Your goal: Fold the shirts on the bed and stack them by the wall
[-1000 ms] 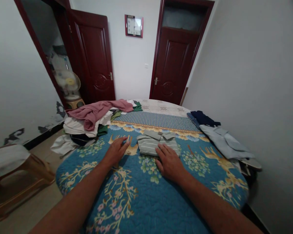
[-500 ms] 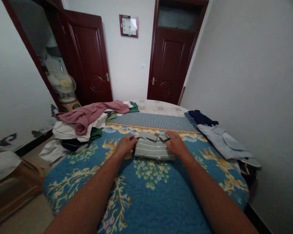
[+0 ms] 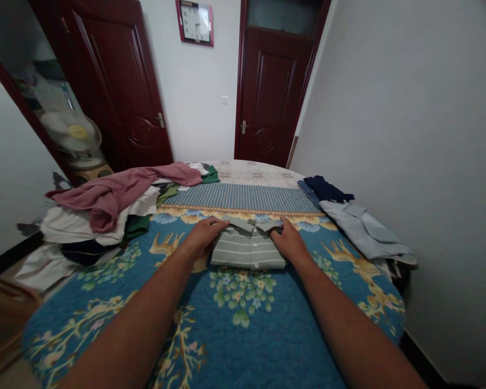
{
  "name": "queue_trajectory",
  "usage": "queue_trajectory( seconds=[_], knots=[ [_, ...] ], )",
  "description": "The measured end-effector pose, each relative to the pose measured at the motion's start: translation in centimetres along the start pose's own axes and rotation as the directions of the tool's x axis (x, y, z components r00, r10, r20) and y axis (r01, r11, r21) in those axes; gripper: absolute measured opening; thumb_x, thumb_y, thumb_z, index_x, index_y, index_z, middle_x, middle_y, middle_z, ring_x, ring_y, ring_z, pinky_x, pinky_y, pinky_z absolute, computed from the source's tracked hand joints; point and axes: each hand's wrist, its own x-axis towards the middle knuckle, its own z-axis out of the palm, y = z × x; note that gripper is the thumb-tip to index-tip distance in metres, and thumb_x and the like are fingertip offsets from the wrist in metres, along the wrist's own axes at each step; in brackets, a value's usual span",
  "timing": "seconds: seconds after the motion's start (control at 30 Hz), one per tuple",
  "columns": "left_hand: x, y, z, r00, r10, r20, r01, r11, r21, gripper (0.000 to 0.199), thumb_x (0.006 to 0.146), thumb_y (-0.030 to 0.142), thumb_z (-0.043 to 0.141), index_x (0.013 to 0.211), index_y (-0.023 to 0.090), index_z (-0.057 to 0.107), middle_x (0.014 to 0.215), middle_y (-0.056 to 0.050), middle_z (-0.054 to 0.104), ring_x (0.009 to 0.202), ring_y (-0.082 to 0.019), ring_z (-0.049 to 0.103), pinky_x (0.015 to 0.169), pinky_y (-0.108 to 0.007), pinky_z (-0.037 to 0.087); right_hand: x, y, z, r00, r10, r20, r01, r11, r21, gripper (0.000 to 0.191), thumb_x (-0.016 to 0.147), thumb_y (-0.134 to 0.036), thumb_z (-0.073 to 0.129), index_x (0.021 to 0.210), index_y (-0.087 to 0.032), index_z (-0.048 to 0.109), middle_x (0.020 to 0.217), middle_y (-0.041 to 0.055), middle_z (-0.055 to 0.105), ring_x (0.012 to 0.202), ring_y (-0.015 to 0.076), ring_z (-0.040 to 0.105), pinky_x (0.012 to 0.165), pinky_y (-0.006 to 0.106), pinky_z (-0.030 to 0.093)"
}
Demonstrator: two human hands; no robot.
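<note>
At twelve o'clock, my left hand (image 3: 206, 234) and right hand (image 3: 290, 241) pinch opposite collar ends of the folded grey-green, white-striped, buttoned cloth shirt (image 3: 243, 252).

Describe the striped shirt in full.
The striped shirt is grey-green with thin pale stripes, apparently of soft cloth. It lies folded into a compact, wide bundle on the blue floral cover, collar at the far edge, pale buttons down the middle. The left hand and right hand touch its far corners.
</note>
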Motion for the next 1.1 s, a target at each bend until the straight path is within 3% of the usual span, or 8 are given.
queue_trajectory(
  seconds=[0.1,0.2,0.3,0.43,0.63,0.77,0.97,1.1],
  knots=[
    [0.4,-0.2,0.3,0.996,0.065,-0.057,-0.061,0.996,0.072,0.038,0.073,0.055,0.081,0.084,0.019,0.072,0.068,-0.003,0.07,0.058,-0.019,0.061,0.052,-0.027,0.041,0.1,0.0,-0.2,1.0,-0.005,-0.017,0.007,0.994,0.114,0.061,0.085,-0.031,0.062,0.144,-0.016,0.063,0.118,0.013,0.075,0.108,0.0274,0.069,0.103,0.04,0.051],
    [0.6,-0.7,0.4,0.988,0.112,-0.108,-0.105,0.992,0.069,0.045,0.074,0.056,0.08,0.099,0.02,0.074,0.081,-0.004,0.076,0.071,-0.024,0.07,0.059,-0.029,0.048,0.3,0.0,-0.4,0.998,0.01,-0.062,0.005,0.971,0.239,0.064,0.083,-0.031,0.059,0.144,-0.015,0.063,0.105,0.0074,0.076,0.094,0.0232,0.069,0.096,0.037,0.054],
    [0.7,-1.0,0.3,0.988,0.115,-0.105,-0.11,0.993,0.049,0.057,0.07,0.059,0.085,0.109,0.019,0.073,0.09,-0.007,0.079,0.082,-0.027,0.074,0.066,-0.031,0.053,0.3,-0.3,-0.5,0.995,-0.044,-0.091,0.071,0.947,0.314,0.064,0.082,-0.03,0.06,0.144,-0.016,0.063,0.114,0.0083,0.075,0.1,0.0228,0.068,0.1,0.037,0.053],
    [1.3,-1.3,0.4,0.99,0.11,-0.089,-0.106,0.993,0.053,0.051,0.071,0.061,0.082,0.097,0.019,0.074,0.085,-0.006,0.078,0.081,-0.028,0.073,0.066,-0.031,0.053,0.1,-0.4,-0.6,0.993,-0.099,-0.072,0.117,0.934,0.336,0.062,0.083,-0.027,0.059,0.144,-0.018,0.063,0.123,0.0097,0.074,0.112,0.0239,0.067,0.107,0.039,0.05],
    [2.4,-2.8,0.4,0.993,0.031,-0.115,-0.046,0.991,-0.13,0.051,0.068,0.063,0.082,0.091,0.018,0.07,0.077,-0.005,0.075,0.071,-0.025,0.07,0.065,-0.034,0.055,0.5,0.2,0.0,0.996,-0.05,-0.075,0.07,0.955,0.289,0.06,0.084,-0.021,0.057,0.143,-0.018,0.063,0.129,0.0102,0.073,0.118,0.0233,0.067,0.111,0.04,0.049],
    [2.9,-3.2,0.1,0.992,-0.042,-0.118,0.024,0.988,-0.151,0.048,0.065,0.06,0.082,0.085,0.018,0.069,0.074,-0.006,0.074,0.064,-0.023,0.069,0.061,-0.033,0.054,0.6,0.7,0.6,0.999,-0.039,-0.025,0.044,0.962,0.271,0.056,0.081,-0.015,0.058,0.136,-0.021,0.068,0.132,0.0082,0.073,0.125,0.0228,0.065,0.116,0.04,0.045],
    [3.0,-2.8,0.1,0.995,-0.077,-0.058,0.068,0.989,-0.133,0.049,0.067,0.06,0.081,0.09,0.017,0.073,0.085,-0.011,0.079,0.071,-0.026,0.073,0.061,-0.033,0.055,0.4,0.9,0.2,0.998,-0.032,0.046,0.017,0.954,0.3,0.06,0.081,-0.019,0.061,0.141,-0.019,0.064,0.125,0.0078,0.075,0.113,0.0222,0.069,0.109,0.037,0.049],
    [2.9,-2.7,0.3,0.997,-0.045,-0.067,0.04,0.997,-0.065,0.053,0.066,0.063,0.083,0.09,0.017,0.071,0.081,-0.009,0.077,0.066,-0.024,0.071,0.058,-0.032,0.053,0.6,0.4,-0.1,0.998,-0.019,0.057,-0.003,0.932,0.362,0.047,0.091,-0.03,0.057,0.135,-0.019,0.067,0.126,0.0086,0.074,0.115,0.0229,0.067,0.108,0.036,0.048]
  ],
)
